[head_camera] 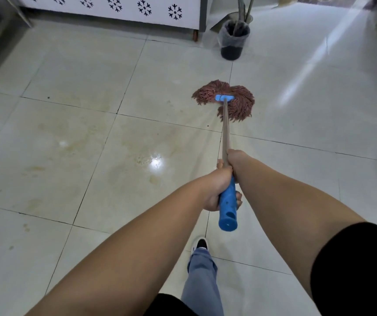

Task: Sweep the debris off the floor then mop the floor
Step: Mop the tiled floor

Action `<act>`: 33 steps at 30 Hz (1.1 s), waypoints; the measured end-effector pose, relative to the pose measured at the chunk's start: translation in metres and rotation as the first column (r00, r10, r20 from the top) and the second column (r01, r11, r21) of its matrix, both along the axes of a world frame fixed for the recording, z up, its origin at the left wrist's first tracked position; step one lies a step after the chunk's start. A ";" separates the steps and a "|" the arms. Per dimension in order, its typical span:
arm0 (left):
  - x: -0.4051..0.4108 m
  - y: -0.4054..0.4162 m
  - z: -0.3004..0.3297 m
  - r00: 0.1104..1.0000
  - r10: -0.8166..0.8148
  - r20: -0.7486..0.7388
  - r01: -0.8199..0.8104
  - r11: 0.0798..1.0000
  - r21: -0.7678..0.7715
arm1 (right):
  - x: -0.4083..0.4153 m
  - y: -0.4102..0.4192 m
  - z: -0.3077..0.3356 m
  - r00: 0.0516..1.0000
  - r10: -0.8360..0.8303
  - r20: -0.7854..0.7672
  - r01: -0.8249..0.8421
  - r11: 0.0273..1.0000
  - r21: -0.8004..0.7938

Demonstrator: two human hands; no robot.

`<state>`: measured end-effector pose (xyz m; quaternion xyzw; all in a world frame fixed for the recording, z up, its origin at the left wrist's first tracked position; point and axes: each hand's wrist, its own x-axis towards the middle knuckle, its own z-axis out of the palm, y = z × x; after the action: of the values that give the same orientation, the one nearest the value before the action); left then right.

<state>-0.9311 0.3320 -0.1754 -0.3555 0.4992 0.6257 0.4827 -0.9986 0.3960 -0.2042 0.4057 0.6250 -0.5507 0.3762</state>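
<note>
Tiled floor (92, 156) | both arms outstretched; left hand (217, 190), right hand (235, 160) grip wrapped round mop handle (226, 137)

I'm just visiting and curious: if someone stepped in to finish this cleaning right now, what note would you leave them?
Left hand: grips the mop's blue grip.
Right hand: grips the pole just above it.
Mop head lies flat on the tile floor, short of the black bin.
Done: mopping is under way.
Left: yellowish stains at left and a few dark specks near the mop remain.
</note>
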 end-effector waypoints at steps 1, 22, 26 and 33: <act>0.007 0.000 -0.001 1.000 -0.008 0.010 0.008 1.000 -0.002 | 0.007 0.000 0.000 1.000 0.002 -0.003 -0.002 1.000 -0.006; 0.407 0.116 0.005 0.998 0.002 0.059 0.001 0.999 -0.051 | 0.393 0.116 -0.040 0.987 -0.109 0.114 0.122 0.986 -0.110; 0.472 0.112 0.015 0.999 -0.015 0.046 0.020 0.995 -0.103 | 0.458 0.113 -0.023 0.974 -0.140 0.177 0.157 0.984 -0.085; 0.585 0.103 0.028 0.999 -0.017 0.031 0.022 0.983 -0.184 | 0.575 0.108 0.001 0.967 -0.167 0.191 0.204 0.961 -0.189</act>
<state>-0.3461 0.4353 -0.1470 -0.4030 0.5514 0.5665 0.4611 -0.4233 0.5043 -0.2033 0.4676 0.4881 -0.6083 0.4160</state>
